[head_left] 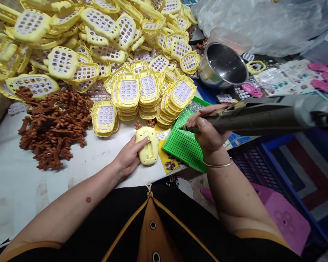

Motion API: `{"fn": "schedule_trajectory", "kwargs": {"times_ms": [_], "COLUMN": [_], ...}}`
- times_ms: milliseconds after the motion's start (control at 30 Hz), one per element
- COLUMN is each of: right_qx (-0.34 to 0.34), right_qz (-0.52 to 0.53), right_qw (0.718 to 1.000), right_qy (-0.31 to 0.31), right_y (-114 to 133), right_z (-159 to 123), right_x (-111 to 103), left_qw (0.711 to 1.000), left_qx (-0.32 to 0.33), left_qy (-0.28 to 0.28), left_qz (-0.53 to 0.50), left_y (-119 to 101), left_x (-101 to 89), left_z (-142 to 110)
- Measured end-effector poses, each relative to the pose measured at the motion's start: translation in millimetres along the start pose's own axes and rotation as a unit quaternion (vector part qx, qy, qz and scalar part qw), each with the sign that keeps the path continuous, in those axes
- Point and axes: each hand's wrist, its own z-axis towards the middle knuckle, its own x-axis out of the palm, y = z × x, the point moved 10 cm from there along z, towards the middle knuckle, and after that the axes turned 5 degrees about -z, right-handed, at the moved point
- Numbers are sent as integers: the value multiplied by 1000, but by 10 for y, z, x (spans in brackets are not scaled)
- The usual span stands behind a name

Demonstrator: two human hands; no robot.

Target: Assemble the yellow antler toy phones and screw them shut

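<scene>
In my left hand [129, 154] is a yellow toy phone [147, 147], back side up, its battery slot uncovered and brown antlers [145, 124] sticking out at its top. My left thumb presses on its back. My right hand [210, 133] is wrapped round a long dark power screwdriver [243, 118], tip pointing left over a green perforated tray [182, 136]. Small silver screws [194, 106] lie at the tray's far end. Stacked yellow front shells with white keypads [129, 91] stand just beyond the toy phone.
A heap of brown antler pieces [54, 127] lies at the left. Yellow shells [98, 22] pile up behind. A metal pot [224, 65], clear plastic bags [262, 22] and pink parts [325, 78] occupy the back right. Below the table's right side are a blue crate [268, 153] and pink stool [284, 218].
</scene>
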Motion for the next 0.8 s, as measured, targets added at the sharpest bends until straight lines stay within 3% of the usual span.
{"fn": "schedule_trajectory", "kwargs": {"times_ms": [267, 467, 567, 667, 800], "right_qx": [7, -16, -18, -11, -42], "right_qz": [-4, 38, 72, 76, 48], "right_qw": [1000, 999, 997, 994, 998], "right_qy": [17, -13, 33, 77, 8], "right_y": [-79, 329, 537, 593, 550], "right_z": [10, -58, -161, -218, -112], "right_x": [11, 46, 193, 297, 117], "left_qw": [1000, 999, 999, 999, 998], "left_qx": [4, 22, 23, 26, 31], "left_qy": [0, -21, -18, -20, -23], "left_qz": [-18, -39, -35, -36, -40], "left_y": [-1, -16, -21, -28, -29], "left_x": [-10, -51, -40, -43, -47], "left_z": [11, 18, 10, -4, -14]}}
